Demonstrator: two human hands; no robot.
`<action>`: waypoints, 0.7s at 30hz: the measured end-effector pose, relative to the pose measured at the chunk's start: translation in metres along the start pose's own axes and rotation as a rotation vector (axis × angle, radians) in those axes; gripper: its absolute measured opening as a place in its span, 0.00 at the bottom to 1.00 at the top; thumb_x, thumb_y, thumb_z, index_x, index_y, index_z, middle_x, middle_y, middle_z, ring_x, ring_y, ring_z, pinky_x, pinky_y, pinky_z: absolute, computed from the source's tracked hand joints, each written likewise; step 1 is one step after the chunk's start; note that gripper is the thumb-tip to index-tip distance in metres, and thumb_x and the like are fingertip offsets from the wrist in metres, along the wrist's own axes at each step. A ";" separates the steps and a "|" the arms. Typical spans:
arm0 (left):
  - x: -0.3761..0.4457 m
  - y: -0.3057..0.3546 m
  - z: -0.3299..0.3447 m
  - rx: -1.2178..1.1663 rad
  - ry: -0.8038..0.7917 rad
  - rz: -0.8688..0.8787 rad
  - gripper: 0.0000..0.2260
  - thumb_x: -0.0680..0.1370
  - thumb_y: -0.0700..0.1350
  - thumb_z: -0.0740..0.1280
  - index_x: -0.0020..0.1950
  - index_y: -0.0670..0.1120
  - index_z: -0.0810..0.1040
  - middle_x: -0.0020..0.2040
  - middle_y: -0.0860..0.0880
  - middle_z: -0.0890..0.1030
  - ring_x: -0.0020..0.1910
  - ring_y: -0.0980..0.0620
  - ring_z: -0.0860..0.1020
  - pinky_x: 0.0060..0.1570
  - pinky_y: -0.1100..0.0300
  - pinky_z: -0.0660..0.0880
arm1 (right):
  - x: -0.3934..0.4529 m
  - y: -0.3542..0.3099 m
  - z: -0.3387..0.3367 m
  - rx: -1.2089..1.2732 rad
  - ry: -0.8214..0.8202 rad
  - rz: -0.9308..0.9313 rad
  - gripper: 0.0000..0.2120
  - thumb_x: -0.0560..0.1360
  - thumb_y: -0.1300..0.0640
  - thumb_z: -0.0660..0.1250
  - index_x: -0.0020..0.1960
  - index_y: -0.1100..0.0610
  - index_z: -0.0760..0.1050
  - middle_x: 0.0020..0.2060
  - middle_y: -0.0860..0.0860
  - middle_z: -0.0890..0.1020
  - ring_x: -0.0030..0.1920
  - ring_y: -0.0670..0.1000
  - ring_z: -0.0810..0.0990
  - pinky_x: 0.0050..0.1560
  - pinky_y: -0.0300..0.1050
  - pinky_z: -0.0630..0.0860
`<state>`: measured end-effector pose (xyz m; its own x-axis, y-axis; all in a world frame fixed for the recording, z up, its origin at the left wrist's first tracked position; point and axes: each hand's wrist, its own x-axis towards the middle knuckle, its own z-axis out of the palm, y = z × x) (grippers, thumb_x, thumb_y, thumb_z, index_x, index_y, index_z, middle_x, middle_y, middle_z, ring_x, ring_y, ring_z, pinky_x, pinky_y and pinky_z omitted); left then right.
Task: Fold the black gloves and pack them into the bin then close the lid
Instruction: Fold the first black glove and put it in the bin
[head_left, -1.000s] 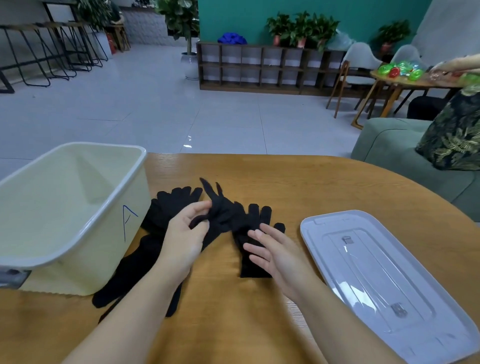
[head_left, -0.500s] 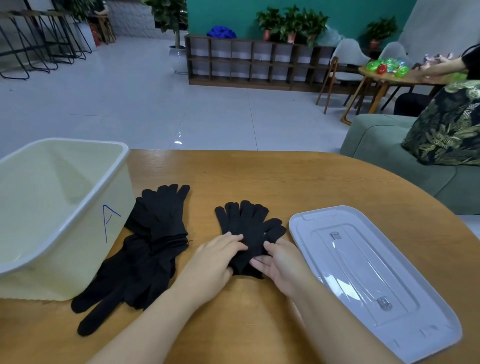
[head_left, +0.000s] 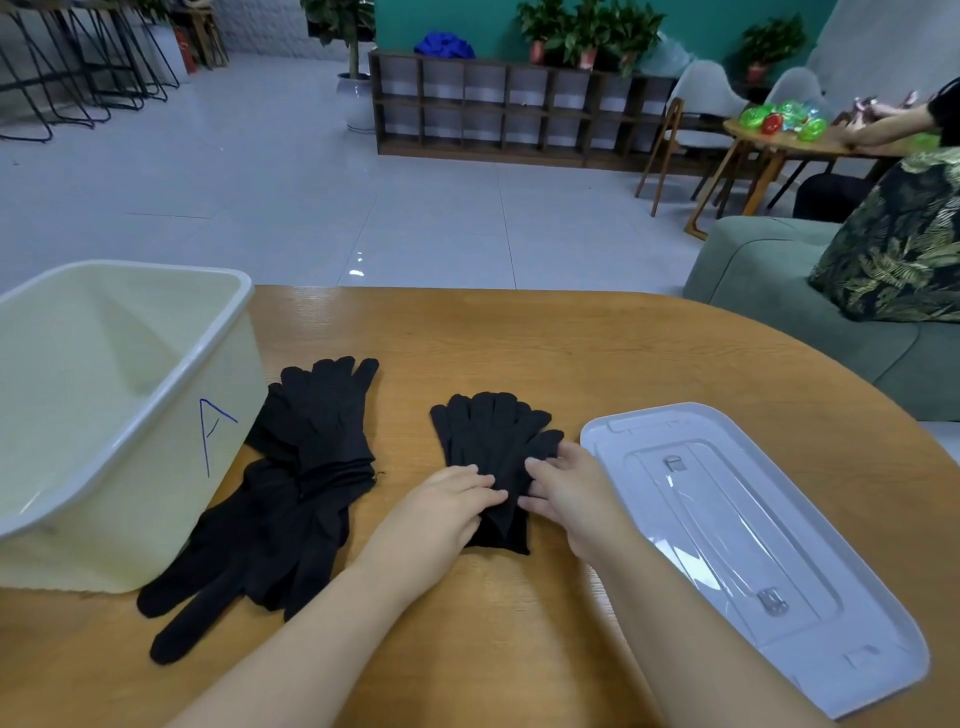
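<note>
Both forearms reach in from the near edge, palms down. Left hand (head_left: 447, 501) lies flat on the lower part of the stacked gloves (head_left: 493, 447), its fingers extended and touching the cloth. Right hand (head_left: 563, 486) rests on the stack's right edge, fingers loosely spread, tips meeting the fabric near the thumb part. Neither hand is closed around anything; both press open on the stack.

Count: 1 cream bin (head_left: 104, 410) at left, marked "A", interior bare; 1 clear lid (head_left: 753, 545) lying flat at right, just beside the right hand; 2 groups of black gloves on the wooden surface (head_left: 571, 353): the stack under the hands, centre, and a loose glove pile (head_left: 291, 493) touching the bin's wall. Number of gloves per group cannot be told.

Versus 0.5 s ago: hand and glove positions are nearly the same; stack remains flat, fingers pointing away. Versus 1.0 s ago: then the left hand held 1 glove raised; now it lies on the stack.
</note>
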<state>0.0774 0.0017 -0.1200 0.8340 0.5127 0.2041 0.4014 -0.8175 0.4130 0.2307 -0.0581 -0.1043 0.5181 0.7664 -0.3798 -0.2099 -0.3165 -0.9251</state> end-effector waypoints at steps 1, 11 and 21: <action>-0.002 0.000 0.001 0.015 -0.005 0.009 0.19 0.80 0.40 0.58 0.71 0.52 0.68 0.72 0.53 0.67 0.74 0.55 0.58 0.65 0.72 0.47 | 0.001 0.001 -0.001 -0.077 0.047 -0.047 0.14 0.77 0.64 0.61 0.62 0.60 0.72 0.50 0.54 0.81 0.45 0.50 0.83 0.37 0.38 0.81; -0.010 -0.005 0.000 -0.151 -0.067 -0.046 0.17 0.74 0.53 0.67 0.61 0.51 0.73 0.71 0.55 0.69 0.72 0.63 0.58 0.69 0.66 0.58 | 0.001 0.011 -0.007 -0.570 0.245 -0.364 0.12 0.73 0.61 0.69 0.50 0.53 0.66 0.41 0.46 0.74 0.38 0.43 0.74 0.36 0.35 0.70; -0.018 -0.010 0.000 -0.078 -0.042 0.053 0.14 0.77 0.50 0.65 0.61 0.52 0.78 0.67 0.56 0.72 0.68 0.58 0.65 0.65 0.68 0.58 | -0.007 0.015 -0.011 -0.777 0.197 -0.396 0.10 0.75 0.55 0.68 0.56 0.55 0.76 0.49 0.49 0.78 0.42 0.44 0.73 0.38 0.29 0.65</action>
<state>0.0584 0.0004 -0.1277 0.8689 0.4568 0.1909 0.3274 -0.8194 0.4705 0.2332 -0.0745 -0.1150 0.5811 0.8128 0.0410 0.5991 -0.3932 -0.6975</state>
